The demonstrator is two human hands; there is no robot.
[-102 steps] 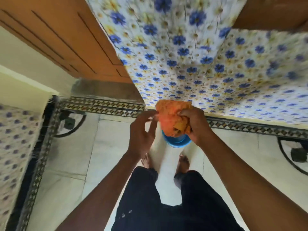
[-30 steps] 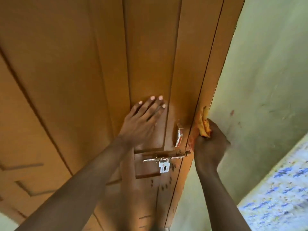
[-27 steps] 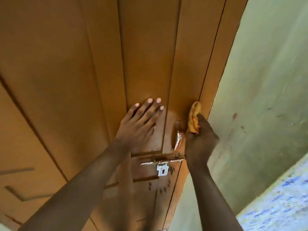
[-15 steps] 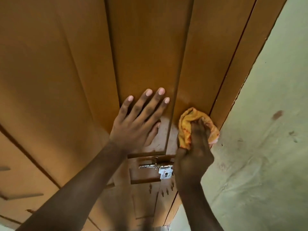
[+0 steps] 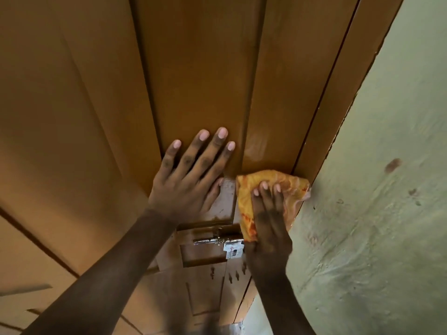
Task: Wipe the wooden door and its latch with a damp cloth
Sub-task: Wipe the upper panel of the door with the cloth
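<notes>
Presses the orange-yellow cloth (image 5: pixel 245 201) flat to the wooden door (image 5: pixel 198 68) with the right grip (image 5: pixel 268 223), fingers laid nearly straight over it and thumb out of sight, at the door's right edge, with the metal latch (image 5: pixel 217 241) just on the near side. Braces the left grip (image 5: pixel 186 187), spread and flat, on the panel just left of the cloth. Shows a faint sheen on the wood just beyond the cloth and a pale green wall (image 5: pixel 375 201) to the right.

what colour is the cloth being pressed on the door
The cloth is yellow-orange with reddish blotches, seen in the head view.
</notes>
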